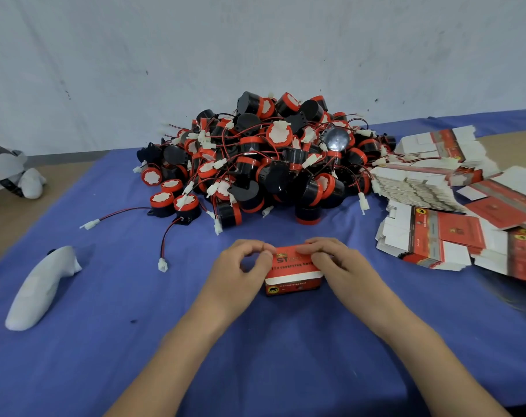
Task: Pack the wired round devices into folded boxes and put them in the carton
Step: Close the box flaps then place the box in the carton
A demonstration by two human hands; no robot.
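Note:
A small red and white folded box (293, 273) stands on the blue cloth in front of me. My left hand (240, 266) pinches its left top edge with curled fingers. My right hand (335, 261) grips its right top corner, fingers curled over the lid. Behind the box lies a big heap of black and red round devices (264, 164) with red-black wires and white plugs. Whether a device is inside the box is hidden.
Stacks of flat unfolded boxes (436, 203) spread over the right side of the table. A white controller (42, 290) lies at the left on the blue cloth (135, 341). A white headset (6, 170) sits at the far left. No carton is in view.

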